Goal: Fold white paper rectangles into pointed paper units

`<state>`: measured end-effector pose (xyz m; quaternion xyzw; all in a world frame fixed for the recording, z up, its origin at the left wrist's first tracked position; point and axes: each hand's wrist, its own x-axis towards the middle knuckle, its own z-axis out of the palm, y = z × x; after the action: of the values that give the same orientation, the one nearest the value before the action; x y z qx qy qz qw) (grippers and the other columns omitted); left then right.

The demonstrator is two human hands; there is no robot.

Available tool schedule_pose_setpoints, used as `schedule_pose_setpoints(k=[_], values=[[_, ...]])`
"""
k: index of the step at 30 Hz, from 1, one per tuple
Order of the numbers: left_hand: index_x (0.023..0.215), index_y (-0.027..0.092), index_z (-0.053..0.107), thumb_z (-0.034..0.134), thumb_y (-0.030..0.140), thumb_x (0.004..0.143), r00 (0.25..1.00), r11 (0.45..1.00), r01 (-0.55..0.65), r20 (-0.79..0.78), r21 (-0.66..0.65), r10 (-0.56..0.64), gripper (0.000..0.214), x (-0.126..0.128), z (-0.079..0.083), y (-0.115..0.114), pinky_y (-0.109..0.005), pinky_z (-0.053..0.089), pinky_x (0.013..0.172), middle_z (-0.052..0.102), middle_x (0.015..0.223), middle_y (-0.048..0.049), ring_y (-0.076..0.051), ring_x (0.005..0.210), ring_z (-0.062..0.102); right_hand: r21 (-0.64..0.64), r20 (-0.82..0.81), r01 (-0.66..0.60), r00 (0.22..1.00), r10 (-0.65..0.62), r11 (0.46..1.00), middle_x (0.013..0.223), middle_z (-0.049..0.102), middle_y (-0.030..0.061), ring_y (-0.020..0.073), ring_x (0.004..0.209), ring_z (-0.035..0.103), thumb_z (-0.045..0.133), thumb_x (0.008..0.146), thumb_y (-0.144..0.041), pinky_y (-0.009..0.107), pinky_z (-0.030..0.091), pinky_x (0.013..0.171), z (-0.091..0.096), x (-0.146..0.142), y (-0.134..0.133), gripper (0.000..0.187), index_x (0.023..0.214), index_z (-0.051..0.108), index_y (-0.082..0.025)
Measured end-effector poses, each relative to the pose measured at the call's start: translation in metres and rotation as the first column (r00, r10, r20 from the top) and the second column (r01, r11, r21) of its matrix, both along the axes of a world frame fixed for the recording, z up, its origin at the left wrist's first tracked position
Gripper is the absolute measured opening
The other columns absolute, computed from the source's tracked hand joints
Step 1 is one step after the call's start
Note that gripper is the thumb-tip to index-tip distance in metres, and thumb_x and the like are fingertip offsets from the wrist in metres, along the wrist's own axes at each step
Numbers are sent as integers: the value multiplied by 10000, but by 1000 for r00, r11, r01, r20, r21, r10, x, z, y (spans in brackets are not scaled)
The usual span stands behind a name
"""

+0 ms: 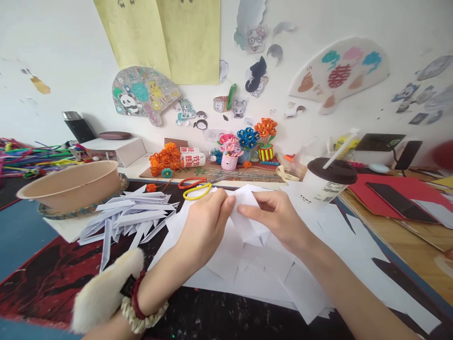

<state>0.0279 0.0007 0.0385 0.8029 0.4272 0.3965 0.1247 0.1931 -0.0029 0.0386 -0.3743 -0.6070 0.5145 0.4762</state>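
Observation:
My left hand [207, 222] and my right hand [276, 218] meet over the middle of the table, both pinched on a small piece of white paper [252, 213] that is partly folded. The left thumb and fingers press its left edge; the right fingers hold its right side. Under the hands lie several loose white paper sheets [283, 274]. To the left sits a pile of folded white paper strips [130, 217]. My left wrist wears a red band and a fluffy white cuff [109, 293].
A tan paper bowl [71, 185] stands at the left. Scissors with yellow and red handles [197, 188] lie beyond the hands. A lidded cup with a straw [327, 182] stands at the right, beside red paper and a dark phone [399, 200]. Craft flowers [244, 141] line the wall.

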Motion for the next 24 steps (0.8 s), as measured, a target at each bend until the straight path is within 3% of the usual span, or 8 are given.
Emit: schedule_pose_setpoints(k=[5, 12, 15, 19, 21, 24], values=[[655, 212, 258, 331, 218, 958, 999, 997, -30, -37, 69, 33, 312, 1, -4, 1, -266, 251, 541, 361, 598, 38, -122, 535, 323, -23, 15, 14, 1000, -14, 1000, 601, 545, -10, 117, 545, 470, 761, 712, -320, 236, 354, 474, -1, -1, 0, 185, 716, 695, -147], [625, 188, 375, 293, 337, 998, 990, 989, 35, 142, -146, -14, 410, -5, 3, 3, -257, 272, 533, 363, 563, 44, -109, 528, 343, -14, 9, -13, 1000, 13, 1000, 676, 609, 11, 127, 593, 531, 727, 747, -312, 236, 409, 507, 0, 3, 3, 157, 720, 699, -160], [727, 177, 513, 409, 357, 968, 980, 974, 93, 191, -206, -53, 318, -8, 8, 5, -246, 321, 559, 475, 638, 30, -113, 590, 424, -24, 57, -61, 996, 62, 998, 690, 619, 18, 131, 607, 548, 722, 761, -325, 238, 415, 514, 1, 7, 4, 170, 763, 713, -155], [774, 170, 554, 527, 304, 913, 955, 954, 171, 279, -245, -100, 195, -9, 10, 6, -229, 355, 566, 525, 673, 25, -106, 615, 461, -55, 85, -65, 994, 70, 996, 727, 649, 25, 141, 640, 580, 719, 771, -334, 242, 434, 537, 1, 8, 5, 180, 813, 714, -159], [766, 165, 545, 548, 288, 898, 932, 953, 148, 360, -266, -44, 180, -9, 10, 7, -216, 358, 536, 525, 634, 32, -96, 578, 462, -41, 76, -7, 997, 10, 999, 822, 683, 44, 162, 716, 613, 710, 779, -336, 261, 470, 596, 0, 9, 7, 182, 852, 711, -169], [776, 162, 525, 562, 274, 885, 856, 934, 129, 513, -332, 64, 161, -9, 11, 8, -196, 359, 472, 579, 618, 27, -82, 510, 466, -41, 29, 213, 977, -212, 976, 953, 683, 61, 168, 728, 620, 765, 719, -372, 283, 496, 616, -1, 10, 11, 323, 971, 679, -188]])
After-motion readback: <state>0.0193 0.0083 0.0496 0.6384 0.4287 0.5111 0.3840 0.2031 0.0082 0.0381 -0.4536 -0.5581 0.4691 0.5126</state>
